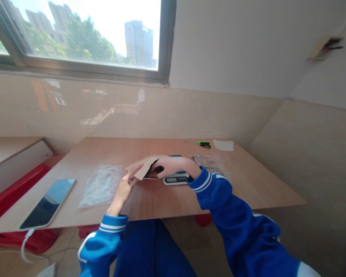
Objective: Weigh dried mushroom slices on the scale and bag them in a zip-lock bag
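A brown kraft paper bag lies tilted on the table, its dark mouth facing right. My left hand grips the bag's near left side, fingers on its upper face. From the right, my right hand reaches into the mouth. Its fingers are mostly hidden inside, so whether they hold anything does not show. Just below the right wrist sits a white digital scale with a small display and buttons. A teal surface shows partly behind the hand.
On the left are a clear plastic bag and a large phone or tablet with a white cable. Zip bags with red seals lie right of the scale. Screwdrivers and white paper are at the wooden table's back.
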### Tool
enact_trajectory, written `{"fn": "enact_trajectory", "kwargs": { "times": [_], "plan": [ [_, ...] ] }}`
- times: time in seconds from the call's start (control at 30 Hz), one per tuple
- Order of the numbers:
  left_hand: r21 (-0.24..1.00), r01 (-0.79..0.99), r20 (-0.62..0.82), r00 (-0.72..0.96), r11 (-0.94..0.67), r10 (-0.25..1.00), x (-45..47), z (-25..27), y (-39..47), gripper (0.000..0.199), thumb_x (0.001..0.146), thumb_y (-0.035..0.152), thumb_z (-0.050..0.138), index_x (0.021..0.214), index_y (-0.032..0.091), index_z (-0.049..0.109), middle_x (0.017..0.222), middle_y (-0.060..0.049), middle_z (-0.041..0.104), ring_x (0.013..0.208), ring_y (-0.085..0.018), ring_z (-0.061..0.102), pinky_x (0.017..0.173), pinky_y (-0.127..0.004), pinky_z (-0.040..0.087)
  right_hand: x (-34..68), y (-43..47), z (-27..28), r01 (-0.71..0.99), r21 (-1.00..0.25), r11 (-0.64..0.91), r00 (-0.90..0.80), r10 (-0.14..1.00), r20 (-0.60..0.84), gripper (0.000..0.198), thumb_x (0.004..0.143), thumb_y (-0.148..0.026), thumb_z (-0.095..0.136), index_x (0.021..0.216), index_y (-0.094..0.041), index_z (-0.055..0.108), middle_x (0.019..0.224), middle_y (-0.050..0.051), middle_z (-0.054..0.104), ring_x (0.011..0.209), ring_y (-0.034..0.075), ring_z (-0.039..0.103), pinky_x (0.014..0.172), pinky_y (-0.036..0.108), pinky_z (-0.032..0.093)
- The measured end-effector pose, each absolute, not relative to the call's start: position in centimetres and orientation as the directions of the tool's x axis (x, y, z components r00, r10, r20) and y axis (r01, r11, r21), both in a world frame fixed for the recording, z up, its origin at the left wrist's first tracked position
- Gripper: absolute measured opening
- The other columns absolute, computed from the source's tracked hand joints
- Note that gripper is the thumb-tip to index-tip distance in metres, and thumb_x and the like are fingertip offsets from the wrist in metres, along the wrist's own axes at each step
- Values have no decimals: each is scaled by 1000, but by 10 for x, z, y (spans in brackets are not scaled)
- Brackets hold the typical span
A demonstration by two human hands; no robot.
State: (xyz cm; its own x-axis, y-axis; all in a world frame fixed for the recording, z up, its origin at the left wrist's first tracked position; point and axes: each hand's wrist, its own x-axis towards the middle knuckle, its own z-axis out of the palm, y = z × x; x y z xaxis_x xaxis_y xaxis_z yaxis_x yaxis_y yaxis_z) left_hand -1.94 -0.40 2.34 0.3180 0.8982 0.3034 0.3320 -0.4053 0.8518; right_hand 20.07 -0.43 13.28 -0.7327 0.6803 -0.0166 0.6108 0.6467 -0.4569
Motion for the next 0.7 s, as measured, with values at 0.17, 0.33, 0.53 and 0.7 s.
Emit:
{"fn": "enact_trajectory", "kwargs": {
  "times": [0.17,0.33,0.53,0.7],
  "plan": [
    [858,326,317,271,-396,909,-14,21,0,44,89,38,48,130,23,58,130,0,64,123,-25,56,104,-34,42,217,-12,149,529,-611,589,-698,712,82,34,82,-23,64,113,-12,68,110,7,71,97,18,65,84,25,48],
    [871,353,292,186,-341,938,-10,19,9,40,86,45,54,114,19,66,119,-8,70,116,-27,62,98,-35,47,235,-16,147,313,-853,417,-539,818,202,39,79,-28,67,115,-13,66,114,9,70,102,19,65,88,30,51],
    [909,341,219,100,-240,971,-11,15,19,48,83,54,55,112,17,67,112,-12,72,113,-28,63,99,-39,46,284,-28,110,174,-926,334,-115,941,318,39,79,-31,69,116,-20,65,121,8,67,110,21,64,94,36,52],
    [917,340,208,39,-208,977,-6,18,20,55,83,55,53,121,16,63,120,-11,69,113,-29,63,96,-38,48,307,-22,37,605,-775,185,34,966,257,30,79,-20,65,108,-14,70,112,13,71,100,23,67,88,38,54]
  ]
}}
